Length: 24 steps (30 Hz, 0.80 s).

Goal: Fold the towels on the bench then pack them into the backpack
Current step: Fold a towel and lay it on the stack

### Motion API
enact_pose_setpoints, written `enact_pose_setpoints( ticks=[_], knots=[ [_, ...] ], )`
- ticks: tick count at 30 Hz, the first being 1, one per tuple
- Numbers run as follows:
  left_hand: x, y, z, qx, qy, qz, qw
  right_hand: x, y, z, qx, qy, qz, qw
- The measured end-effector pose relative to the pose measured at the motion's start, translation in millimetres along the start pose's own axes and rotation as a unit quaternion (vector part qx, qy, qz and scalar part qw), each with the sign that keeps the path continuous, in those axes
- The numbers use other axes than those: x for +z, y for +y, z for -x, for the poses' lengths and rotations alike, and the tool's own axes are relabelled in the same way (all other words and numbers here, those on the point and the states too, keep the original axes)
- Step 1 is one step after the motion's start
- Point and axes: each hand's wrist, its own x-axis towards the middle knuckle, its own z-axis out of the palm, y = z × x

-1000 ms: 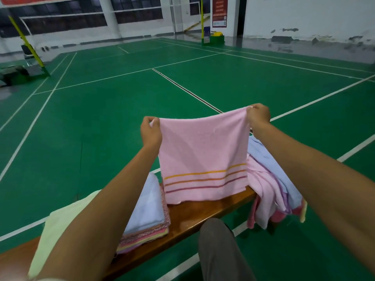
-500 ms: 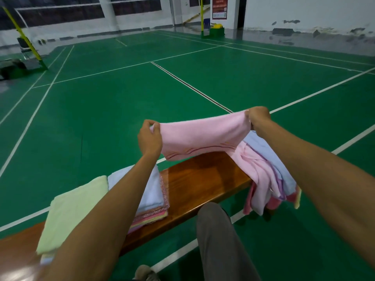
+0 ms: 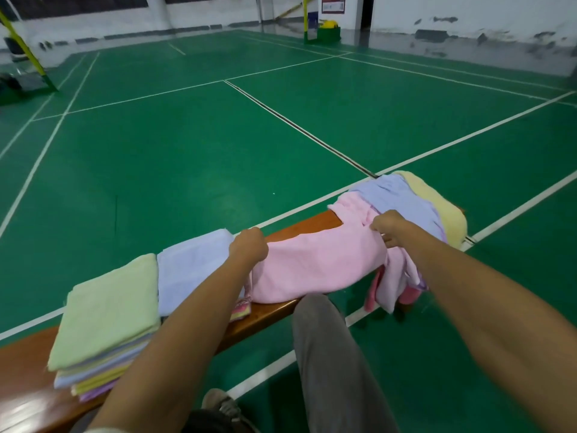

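A pink towel (image 3: 315,264) lies across the wooden bench (image 3: 299,225), folded over. My left hand (image 3: 248,248) grips its left end and my right hand (image 3: 390,226) pinches its right end. On the bench's right end sits a loose heap of unfolded towels (image 3: 402,195) in pink, lilac and yellow, some hanging over the edge. To the left lie folded stacks: one topped by a pale blue towel (image 3: 193,264), one topped by a light green towel (image 3: 112,307). No backpack is in view.
My grey-trousered leg (image 3: 331,354) and a shoe (image 3: 218,404) are in front of the bench. Green court floor (image 3: 187,151) with white lines stretches beyond. A yellow net post (image 3: 28,51) stands far left, a green and yellow stand (image 3: 326,31) far back.
The pink towel, held up in the air before, has been swung down and laid on the bench. Both hands came down with it and the camera tilted lower.
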Motion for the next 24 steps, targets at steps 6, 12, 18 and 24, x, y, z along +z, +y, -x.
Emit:
enact_pose_setpoints(
  ticks=[6,12,18,24],
  knots=[
    [-5.3,6.0,-14.6,-0.006,0.024,-0.077,0.997,7.7,-19.6,-21.6,-0.036,0.078,0.021,0.996],
    [-2.1,0.9,-42.3,-0.005,0.020,-0.130,0.991,25.2,-26.8,-63.1,-0.052,0.078,0.030,0.995],
    [16.2,2.1,-65.1,0.015,0.010,-0.169,0.985,44.0,-17.0,-80.2,-0.081,0.089,0.111,0.986],
    [48.3,3.8,-76.0,0.016,-0.018,-0.095,0.995,61.3,4.9,-63.3,-0.101,0.037,0.253,0.961]
  ],
)
